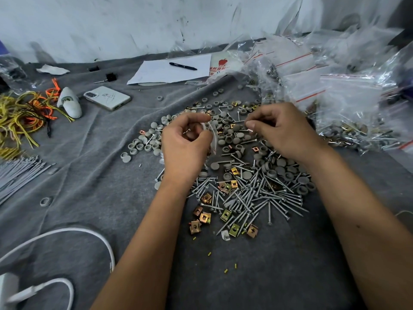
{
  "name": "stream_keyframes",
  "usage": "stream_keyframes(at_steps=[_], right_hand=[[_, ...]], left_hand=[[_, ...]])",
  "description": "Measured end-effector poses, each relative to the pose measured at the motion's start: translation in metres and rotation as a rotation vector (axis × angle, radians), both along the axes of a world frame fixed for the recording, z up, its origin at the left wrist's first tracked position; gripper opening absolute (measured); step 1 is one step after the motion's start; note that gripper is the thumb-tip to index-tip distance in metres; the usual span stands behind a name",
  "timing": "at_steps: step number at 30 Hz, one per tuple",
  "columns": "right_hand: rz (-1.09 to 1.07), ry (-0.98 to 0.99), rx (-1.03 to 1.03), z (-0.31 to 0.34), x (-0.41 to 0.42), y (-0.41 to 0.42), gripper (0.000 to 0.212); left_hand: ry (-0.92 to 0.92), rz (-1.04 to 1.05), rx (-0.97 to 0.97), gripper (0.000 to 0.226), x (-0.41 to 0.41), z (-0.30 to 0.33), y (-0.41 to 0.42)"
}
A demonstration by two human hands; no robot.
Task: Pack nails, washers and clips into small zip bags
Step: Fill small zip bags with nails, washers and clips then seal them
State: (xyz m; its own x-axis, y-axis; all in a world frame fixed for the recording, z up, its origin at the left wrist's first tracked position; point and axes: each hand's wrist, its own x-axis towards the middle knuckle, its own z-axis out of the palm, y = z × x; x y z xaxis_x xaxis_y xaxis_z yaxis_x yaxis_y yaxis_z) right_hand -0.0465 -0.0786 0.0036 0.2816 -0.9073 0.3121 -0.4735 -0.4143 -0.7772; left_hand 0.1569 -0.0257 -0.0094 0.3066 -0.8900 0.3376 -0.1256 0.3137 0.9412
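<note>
Working over a big loose pile, the person is holding a small clear zip bag [211, 135] in the left hand [185, 144], fingers curled round it, while the right hand [279, 128] is pinching something tiny near its mouth, too small to tell what. Looks like plenty is done already: a heap of filled zip bags [348, 108] is sitting at the right. Still loads left though, with nails [257, 198], grey washers [228, 130] and brass clips [204, 217] spread over the grey cloth [89, 175]. A phone [107, 97], a pen [182, 66] on paper [156, 73] and yellow-orange cords [24, 113] are lying off to the side, not really blocking anything.
</note>
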Motion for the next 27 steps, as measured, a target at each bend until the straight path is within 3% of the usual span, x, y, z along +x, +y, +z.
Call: stream_keyframes(at_steps=[5, 8, 13, 22, 27], right_hand=[[0.074, 0.026, 0.037, -0.001, -0.001, 0.003, 0.012], [-0.028, 0.281, -0.048, -0.001, -0.009, -0.003, 0.011], [-0.033, 0.534, 0.082, 0.0, -0.016, -0.005, 0.013], [0.111, 0.529, 0.107, 0.001, -0.008, -0.003, 0.016], [0.162, 0.262, 0.042, 0.004, 0.005, 0.004, 0.011]], left_hand=[[-0.011, 0.0, -0.001, 0.028, 0.001, -0.001, -0.001], [-0.016, -0.015, -0.002, 0.028, 0.001, -0.001, 0.0], [-0.021, -0.047, 0.006, 0.029, -0.001, -0.003, -0.001], [-0.117, -0.121, 0.045, 0.03, -0.001, -0.005, -0.001], [-0.207, -0.117, 0.047, 0.025, -0.002, -0.007, -0.001]])
